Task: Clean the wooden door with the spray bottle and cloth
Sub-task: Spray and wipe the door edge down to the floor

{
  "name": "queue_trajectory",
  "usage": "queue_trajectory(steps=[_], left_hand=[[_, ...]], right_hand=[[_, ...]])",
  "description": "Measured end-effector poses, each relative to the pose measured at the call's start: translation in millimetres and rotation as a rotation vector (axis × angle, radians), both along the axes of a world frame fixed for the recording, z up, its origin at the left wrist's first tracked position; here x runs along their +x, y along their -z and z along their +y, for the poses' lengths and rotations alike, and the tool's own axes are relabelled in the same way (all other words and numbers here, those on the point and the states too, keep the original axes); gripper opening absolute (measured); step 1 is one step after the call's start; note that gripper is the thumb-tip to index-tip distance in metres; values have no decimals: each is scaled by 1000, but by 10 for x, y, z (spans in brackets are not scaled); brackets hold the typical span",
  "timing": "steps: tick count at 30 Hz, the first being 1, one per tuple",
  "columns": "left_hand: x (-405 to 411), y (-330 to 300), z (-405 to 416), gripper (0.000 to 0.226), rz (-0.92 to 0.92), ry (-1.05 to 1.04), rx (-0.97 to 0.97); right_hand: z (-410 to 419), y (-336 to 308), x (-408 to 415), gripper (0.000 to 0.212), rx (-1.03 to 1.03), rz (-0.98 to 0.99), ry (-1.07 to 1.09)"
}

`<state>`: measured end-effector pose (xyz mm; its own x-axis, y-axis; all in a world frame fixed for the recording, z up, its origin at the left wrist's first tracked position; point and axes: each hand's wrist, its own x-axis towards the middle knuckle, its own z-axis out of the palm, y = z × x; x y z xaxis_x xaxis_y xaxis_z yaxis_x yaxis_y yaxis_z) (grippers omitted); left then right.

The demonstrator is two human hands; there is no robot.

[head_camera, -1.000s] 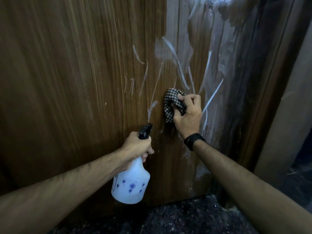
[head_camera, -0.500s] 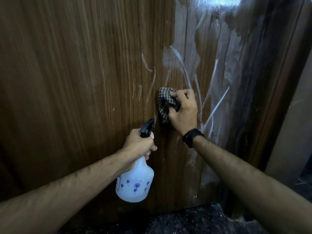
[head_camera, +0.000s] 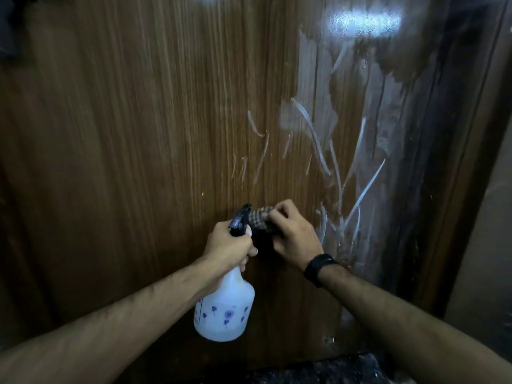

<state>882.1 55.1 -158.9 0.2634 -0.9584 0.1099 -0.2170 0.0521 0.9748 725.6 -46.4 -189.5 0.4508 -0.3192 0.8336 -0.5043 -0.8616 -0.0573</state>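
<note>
your right hand (head_camera: 293,236) grips the cloth (head_camera: 260,217) on the door (head_camera: 138,134), streaks (head_camera: 360,195) lie just right; left hand (head_camera: 225,245) grips spray bottle (head_camera: 224,309).

One spray bottle (head_camera: 224,309), one cloth (head_camera: 260,217), one door (head_camera: 138,162), two hands.

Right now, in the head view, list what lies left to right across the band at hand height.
Dry door panel → left hand gripping the spray bottle → checked cloth → right hand → white streaks → door frame.

Black wristband (head_camera: 318,268), dark speckled floor (head_camera: 318,370)
</note>
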Motion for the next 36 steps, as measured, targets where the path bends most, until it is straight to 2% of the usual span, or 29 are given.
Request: queue_trajectory(steps=[4,6,10,14,17,22,27,36], left_hand=[[45,-123,59,28,35,-2,-10],[50,-219,80,29,50,9,-12],[102,-620,36,27,12,57,-26],[199,-1229,-23,28,-189,239,16],[263,-1452,-11,26,-280,287,47],[516,-1477,-7,23,-264,238,145],[705,-1433,0,24,-349,224,241],[837,-1469,36,26,-316,287,222]], right_hand=[[-39,-632,122,29,5,-384,50],[-47,-812,172,29,-5,-451,67],[-59,-826,154,31,-13,-425,59],[-48,-1092,118,31,-22,-501,39],[-44,-1380,76,30,-62,-571,66],[-73,-1601,41,30,-47,-550,100],[-88,-1538,116,32,-4,-523,129],[-19,-1852,196,28,-65,-432,67]])
